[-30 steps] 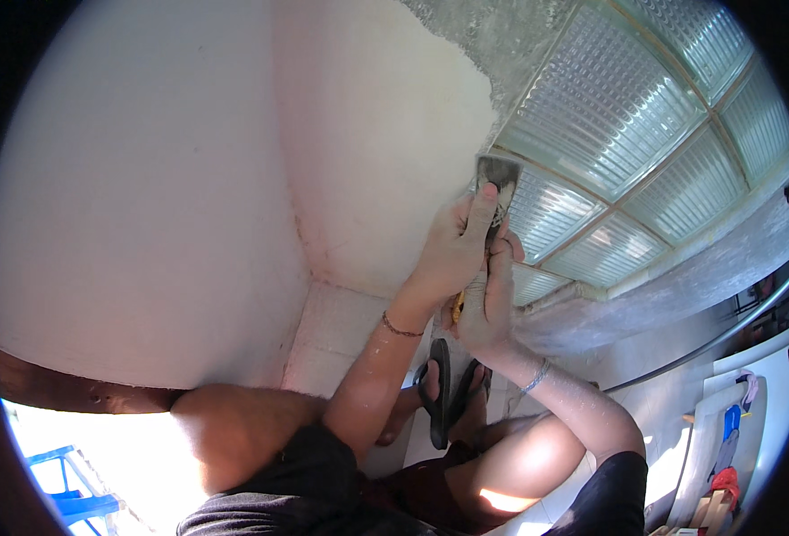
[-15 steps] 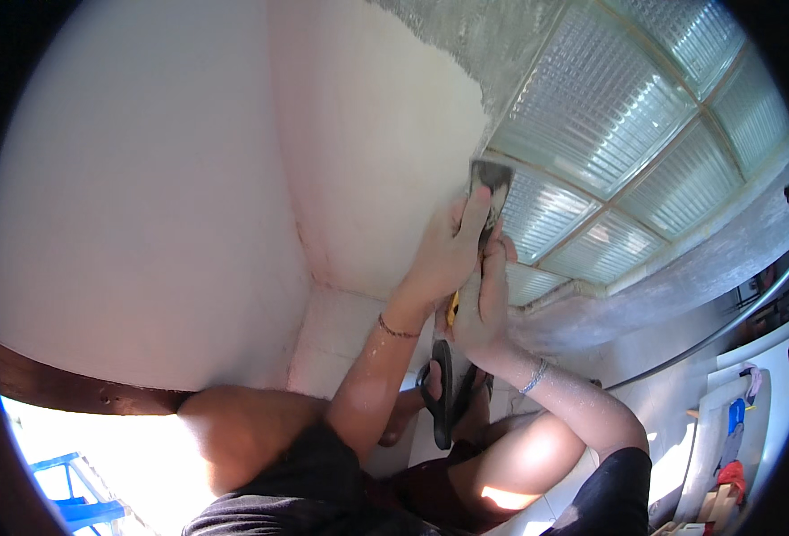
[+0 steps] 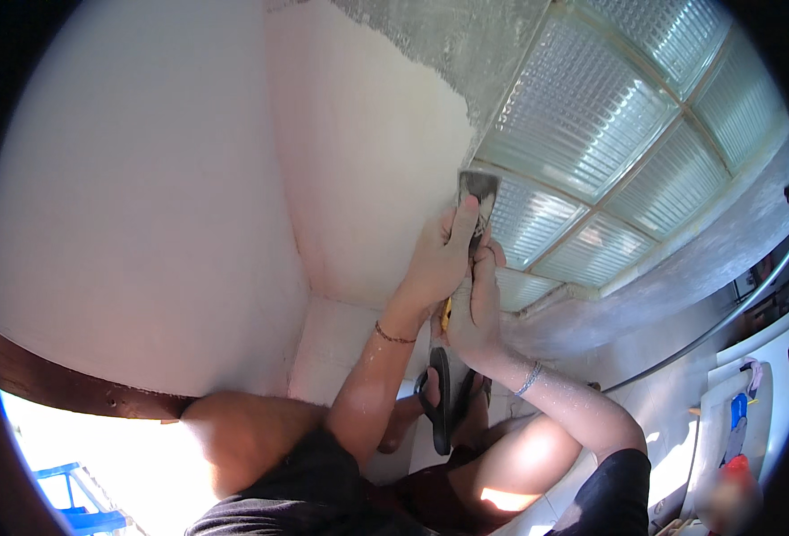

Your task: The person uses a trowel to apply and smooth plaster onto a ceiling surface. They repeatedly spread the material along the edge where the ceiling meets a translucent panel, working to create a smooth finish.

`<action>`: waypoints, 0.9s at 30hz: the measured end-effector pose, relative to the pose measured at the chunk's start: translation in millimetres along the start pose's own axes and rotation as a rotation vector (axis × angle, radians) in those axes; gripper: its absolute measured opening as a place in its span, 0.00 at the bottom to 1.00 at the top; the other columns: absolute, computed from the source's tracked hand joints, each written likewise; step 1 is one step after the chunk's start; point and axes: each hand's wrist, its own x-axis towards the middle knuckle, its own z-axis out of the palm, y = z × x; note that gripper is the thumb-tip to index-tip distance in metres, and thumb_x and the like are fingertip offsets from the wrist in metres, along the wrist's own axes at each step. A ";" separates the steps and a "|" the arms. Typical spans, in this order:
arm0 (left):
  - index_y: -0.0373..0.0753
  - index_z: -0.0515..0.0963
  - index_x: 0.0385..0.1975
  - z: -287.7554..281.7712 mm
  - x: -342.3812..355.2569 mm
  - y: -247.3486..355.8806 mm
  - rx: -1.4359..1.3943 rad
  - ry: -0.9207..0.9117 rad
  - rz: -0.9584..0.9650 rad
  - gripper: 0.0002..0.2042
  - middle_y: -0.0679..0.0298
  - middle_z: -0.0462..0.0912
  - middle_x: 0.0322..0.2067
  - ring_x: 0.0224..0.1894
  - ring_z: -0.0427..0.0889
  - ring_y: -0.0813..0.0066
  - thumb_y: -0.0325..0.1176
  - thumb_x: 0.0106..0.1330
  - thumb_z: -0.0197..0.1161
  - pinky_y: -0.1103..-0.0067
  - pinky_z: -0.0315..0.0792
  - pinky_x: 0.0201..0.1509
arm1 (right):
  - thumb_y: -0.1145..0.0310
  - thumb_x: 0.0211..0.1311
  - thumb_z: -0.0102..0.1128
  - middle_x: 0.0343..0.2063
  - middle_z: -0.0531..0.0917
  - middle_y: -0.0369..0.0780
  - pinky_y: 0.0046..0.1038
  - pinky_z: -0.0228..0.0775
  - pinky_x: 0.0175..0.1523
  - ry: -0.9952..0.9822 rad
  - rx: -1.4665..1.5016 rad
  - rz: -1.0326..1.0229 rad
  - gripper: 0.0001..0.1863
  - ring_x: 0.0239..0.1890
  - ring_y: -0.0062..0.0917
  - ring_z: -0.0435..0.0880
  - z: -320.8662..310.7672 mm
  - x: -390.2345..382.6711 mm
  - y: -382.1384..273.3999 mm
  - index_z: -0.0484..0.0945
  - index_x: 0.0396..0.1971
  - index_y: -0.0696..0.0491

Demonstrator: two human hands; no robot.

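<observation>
Both of my hands are closed on a putty knife (image 3: 477,184) with a broad, smeared metal blade. My left hand (image 3: 437,259) lies along the blade, its thumb pressed on the metal. Lower down, my right hand (image 3: 476,317) grips the handle, of which a bit of yellow shows between the hands. The blade's end is at the border between the pale plastered wall (image 3: 376,152) and the glass blocks (image 3: 582,116). Whether the edge touches the surface I cannot tell. Above, the pale coat ends raggedly against bare grey cement (image 3: 448,45).
A smooth white wall (image 3: 144,196) meets the plastered one at a corner on the left. A curved grey ledge (image 3: 653,299) runs below the glass blocks. My sandalled foot (image 3: 439,402) is on the tiles. A hose (image 3: 707,339) and a blue plastic frame (image 3: 86,514) are at the sides.
The view has shifted slightly, so wall, glass blocks and hands appear a little lower and further left. Both hands keep their grip, and the blade stays near the same border.
</observation>
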 end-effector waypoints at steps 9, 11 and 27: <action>0.40 0.73 0.27 0.4 -3.0 -7.9 -0.070 -0.004 -0.037 0.25 0.61 0.81 0.22 0.21 0.75 0.81 0.55 0.77 0.44 0.83 0.69 0.25 | 0.66 0.77 0.33 0.29 0.74 0.41 0.19 0.63 0.15 -0.012 0.028 0.109 0.22 0.11 0.17 0.70 0.1 -4.6 -0.9 0.51 0.64 0.62; 0.40 0.73 0.27 0.6 -3.7 -10.2 -0.087 0.011 -0.039 0.25 0.61 0.81 0.22 0.22 0.76 0.81 0.55 0.78 0.44 0.83 0.69 0.25 | 0.66 0.77 0.34 0.26 0.73 0.40 0.19 0.63 0.16 -0.029 0.054 0.118 0.22 0.11 0.17 0.71 -1.6 -5.5 0.0 0.52 0.64 0.62; 0.40 0.73 0.27 -2.5 8.1 -10.4 -0.032 -0.012 0.125 0.26 0.62 0.81 0.21 0.20 0.74 0.81 0.55 0.78 0.42 0.84 0.69 0.25 | 0.62 0.78 0.35 0.20 0.74 0.37 0.19 0.62 0.16 -0.069 0.113 0.054 0.23 0.11 0.16 0.71 -4.2 4.4 18.2 0.53 0.62 0.62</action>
